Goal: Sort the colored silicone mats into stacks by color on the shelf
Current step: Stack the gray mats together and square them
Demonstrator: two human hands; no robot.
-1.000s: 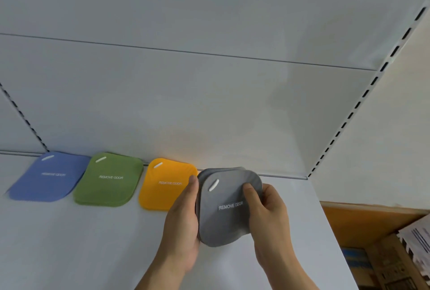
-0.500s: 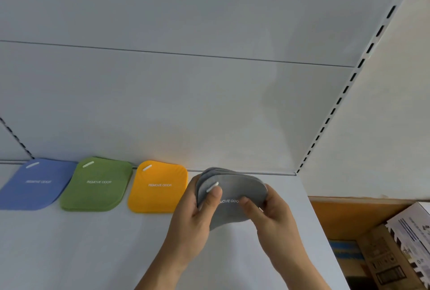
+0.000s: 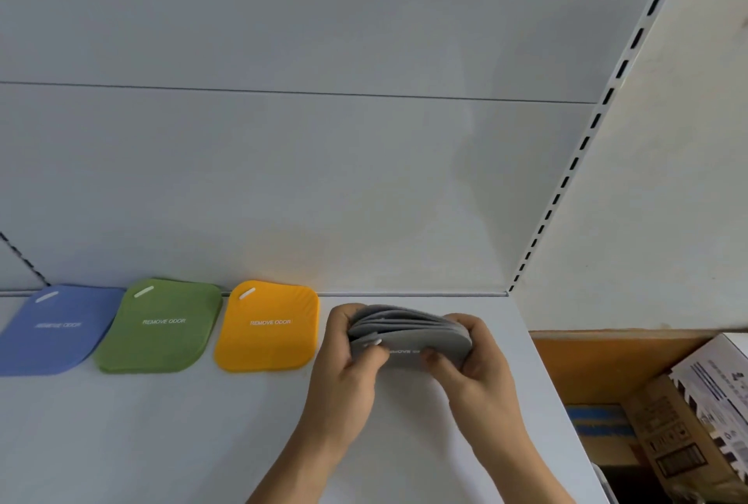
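A stack of several grey mats (image 3: 409,331) is held low over the white shelf (image 3: 162,434), near the back wall. My left hand (image 3: 348,366) grips its left edge and my right hand (image 3: 473,366) grips its right edge, thumbs on top. The stack bows upward and its layers fan apart at the far edge. To its left, along the back of the shelf, lie an orange mat stack (image 3: 267,325), a green mat stack (image 3: 162,325) and a blue mat stack (image 3: 56,329), each printed "REMOVE ODOR".
The shelf ends at a slotted upright (image 3: 566,179) on the right. Beyond the shelf's right edge, lower down, stand cardboard boxes (image 3: 688,422) on an orange surface. Bare shelf stretches in front of the coloured stacks.
The grey stack has tipped from facing me to nearly flat and come down toward the shelf beside the orange stack. Both hands kept their grip on it.
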